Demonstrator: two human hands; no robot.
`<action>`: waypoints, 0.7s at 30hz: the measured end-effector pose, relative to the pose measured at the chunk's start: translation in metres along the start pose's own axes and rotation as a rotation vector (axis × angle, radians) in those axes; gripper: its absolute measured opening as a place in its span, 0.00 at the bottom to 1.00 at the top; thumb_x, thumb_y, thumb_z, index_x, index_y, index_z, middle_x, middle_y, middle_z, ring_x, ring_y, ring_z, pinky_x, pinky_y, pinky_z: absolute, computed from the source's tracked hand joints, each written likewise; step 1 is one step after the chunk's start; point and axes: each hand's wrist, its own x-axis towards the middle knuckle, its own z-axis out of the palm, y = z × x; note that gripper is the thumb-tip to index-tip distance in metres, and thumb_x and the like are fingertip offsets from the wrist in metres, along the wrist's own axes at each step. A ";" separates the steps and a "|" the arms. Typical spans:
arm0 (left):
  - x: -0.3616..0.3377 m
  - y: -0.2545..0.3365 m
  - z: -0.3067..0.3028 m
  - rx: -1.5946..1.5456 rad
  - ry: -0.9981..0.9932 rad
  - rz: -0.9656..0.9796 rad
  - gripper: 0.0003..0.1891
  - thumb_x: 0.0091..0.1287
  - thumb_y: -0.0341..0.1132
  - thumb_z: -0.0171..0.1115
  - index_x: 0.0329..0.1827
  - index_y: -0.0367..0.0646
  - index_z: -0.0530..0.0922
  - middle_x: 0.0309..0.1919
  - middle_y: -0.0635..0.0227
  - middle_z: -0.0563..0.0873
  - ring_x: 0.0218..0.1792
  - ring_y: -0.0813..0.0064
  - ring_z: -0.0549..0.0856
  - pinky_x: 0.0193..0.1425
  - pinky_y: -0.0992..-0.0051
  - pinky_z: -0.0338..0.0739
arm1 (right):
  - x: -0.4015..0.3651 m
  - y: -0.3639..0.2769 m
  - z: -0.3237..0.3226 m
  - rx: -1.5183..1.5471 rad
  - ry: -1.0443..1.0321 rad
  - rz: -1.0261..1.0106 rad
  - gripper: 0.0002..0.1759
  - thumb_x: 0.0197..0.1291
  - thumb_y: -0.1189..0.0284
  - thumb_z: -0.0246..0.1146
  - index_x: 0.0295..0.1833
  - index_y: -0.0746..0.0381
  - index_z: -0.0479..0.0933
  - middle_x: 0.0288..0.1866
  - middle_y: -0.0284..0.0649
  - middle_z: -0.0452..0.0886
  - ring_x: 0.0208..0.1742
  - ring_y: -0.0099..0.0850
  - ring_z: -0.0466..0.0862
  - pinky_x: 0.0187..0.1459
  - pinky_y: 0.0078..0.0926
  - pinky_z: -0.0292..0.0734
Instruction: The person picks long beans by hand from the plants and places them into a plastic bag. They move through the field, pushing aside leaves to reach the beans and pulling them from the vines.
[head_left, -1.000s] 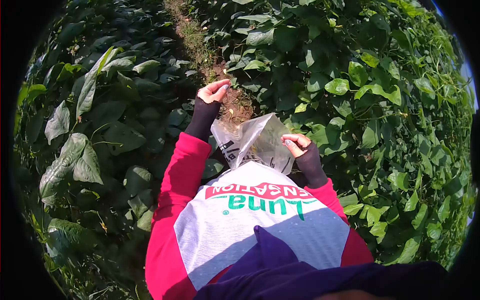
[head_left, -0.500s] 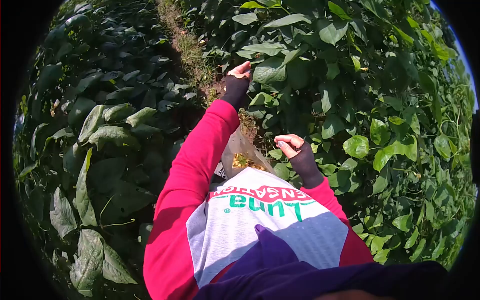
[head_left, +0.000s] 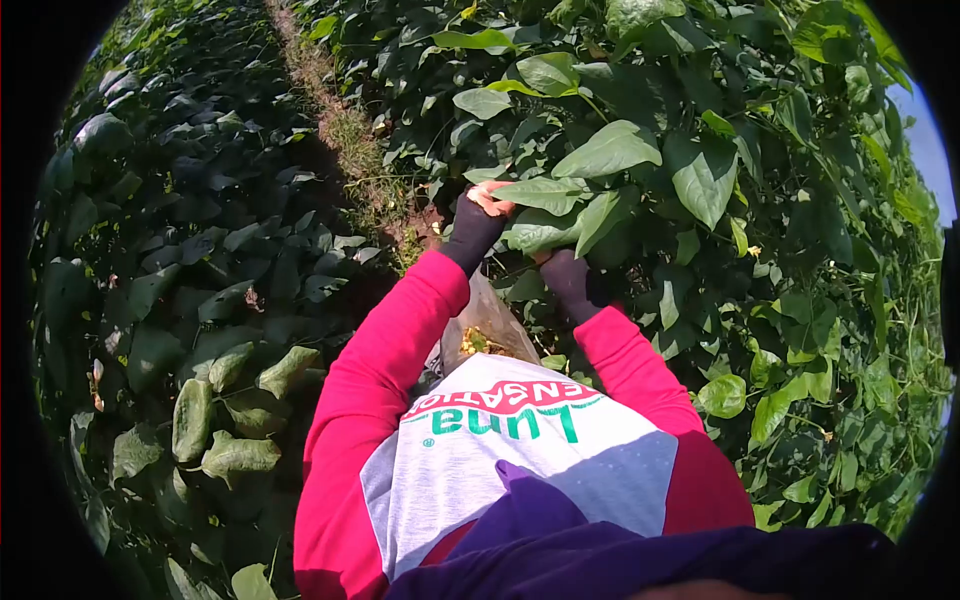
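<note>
Reaching into the vines, my left hand [head_left: 488, 198] has its fingertips tucked under a broad pale-green bean leaf [head_left: 548, 192]; I cannot tell whether they grip anything. My right hand [head_left: 560, 272], in a dark sleeve, sits just beside it behind the leaves, fingers hidden. Between my arms, a clear crinkled plastic bag [head_left: 487, 322] hangs at my chest. A grassy dirt path [head_left: 340, 130] runs on the left.

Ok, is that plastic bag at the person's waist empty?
No, the plastic bag holds yellowish bits, seen through its open top; what they are is too small to tell.
</note>
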 end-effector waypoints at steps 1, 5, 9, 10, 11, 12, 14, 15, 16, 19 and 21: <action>-0.001 0.008 -0.003 0.257 0.040 0.010 0.13 0.57 0.26 0.64 0.46 0.36 0.83 0.32 0.57 0.87 0.31 0.66 0.87 0.37 0.72 0.79 | 0.022 0.003 0.009 0.276 0.360 -0.331 0.20 0.66 0.66 0.58 0.62 0.61 0.74 0.58 0.46 0.78 0.59 0.37 0.76 0.61 0.34 0.70; 0.005 -0.015 -0.009 0.099 -0.056 0.049 0.13 0.54 0.28 0.66 0.44 0.36 0.83 0.34 0.54 0.86 0.36 0.60 0.86 0.43 0.70 0.78 | 0.051 -0.019 -0.024 -0.046 0.811 -0.730 0.24 0.69 0.64 0.55 0.68 0.60 0.68 0.67 0.43 0.73 0.64 0.32 0.75 0.65 0.31 0.68; 0.008 0.004 -0.016 0.185 -0.041 0.160 0.15 0.50 0.27 0.64 0.43 0.35 0.84 0.35 0.54 0.86 0.36 0.62 0.86 0.44 0.71 0.78 | 0.091 -0.002 -0.004 1.198 0.101 -0.748 0.24 0.71 0.63 0.53 0.67 0.64 0.68 0.65 0.41 0.73 0.62 0.28 0.75 0.65 0.28 0.67; 0.010 0.003 -0.017 0.074 -0.083 0.018 0.16 0.49 0.27 0.61 0.42 0.35 0.84 0.33 0.54 0.87 0.35 0.66 0.87 0.42 0.72 0.79 | 0.093 -0.004 -0.002 1.343 0.022 -0.720 0.24 0.71 0.64 0.53 0.68 0.63 0.66 0.64 0.41 0.74 0.62 0.29 0.75 0.65 0.28 0.68; 0.011 0.015 -0.022 0.058 -0.118 -0.025 0.16 0.48 0.27 0.61 0.42 0.34 0.84 0.32 0.55 0.87 0.34 0.68 0.87 0.41 0.73 0.79 | 0.105 0.002 0.004 1.613 -0.224 -0.882 0.23 0.71 0.65 0.52 0.67 0.63 0.66 0.63 0.41 0.74 0.63 0.29 0.75 0.65 0.29 0.68; 0.014 0.023 -0.026 0.042 -0.153 -0.064 0.17 0.48 0.27 0.60 0.42 0.34 0.84 0.31 0.55 0.87 0.33 0.70 0.87 0.41 0.74 0.79 | 0.122 0.011 0.010 1.870 -0.485 -1.042 0.23 0.72 0.65 0.52 0.67 0.64 0.65 0.63 0.42 0.75 0.63 0.30 0.75 0.66 0.31 0.69; 0.021 0.000 -0.029 0.001 -0.173 -0.081 0.15 0.52 0.27 0.61 0.43 0.34 0.84 0.31 0.58 0.88 0.31 0.75 0.86 0.39 0.76 0.79 | 0.128 0.020 0.007 2.163 -0.877 -0.957 0.21 0.72 0.66 0.51 0.65 0.63 0.64 0.63 0.43 0.74 0.63 0.31 0.75 0.67 0.34 0.69; 0.024 -0.001 -0.032 -0.065 -0.192 -0.134 0.13 0.54 0.27 0.62 0.42 0.34 0.84 0.31 0.60 0.88 0.31 0.76 0.86 0.39 0.76 0.79 | 0.116 0.015 -0.008 1.983 -0.587 -0.872 0.20 0.72 0.65 0.52 0.62 0.65 0.68 0.58 0.45 0.77 0.57 0.35 0.79 0.60 0.31 0.76; 0.027 -0.002 -0.033 -0.130 -0.210 -0.185 0.12 0.56 0.28 0.63 0.42 0.34 0.84 0.31 0.62 0.88 0.30 0.77 0.85 0.38 0.77 0.79 | 0.106 0.011 -0.018 1.785 -0.317 -0.778 0.20 0.71 0.65 0.52 0.60 0.67 0.73 0.54 0.47 0.81 0.50 0.38 0.84 0.53 0.29 0.82; 0.033 -0.001 -0.044 -0.169 -0.222 -0.192 0.09 0.60 0.28 0.64 0.42 0.35 0.84 0.30 0.67 0.87 0.29 0.81 0.83 0.36 0.79 0.78 | 0.116 0.018 -0.017 1.245 0.136 -0.915 0.19 0.70 0.66 0.53 0.59 0.67 0.73 0.55 0.46 0.80 0.54 0.37 0.81 0.58 0.30 0.79; 0.034 0.009 -0.056 -0.251 -0.246 -0.276 0.09 0.62 0.28 0.64 0.44 0.35 0.83 0.28 0.70 0.86 0.27 0.85 0.81 0.33 0.81 0.76 | 0.113 0.007 -0.021 0.886 0.421 -0.906 0.15 0.68 0.68 0.57 0.55 0.64 0.75 0.53 0.40 0.79 0.52 0.30 0.80 0.56 0.27 0.77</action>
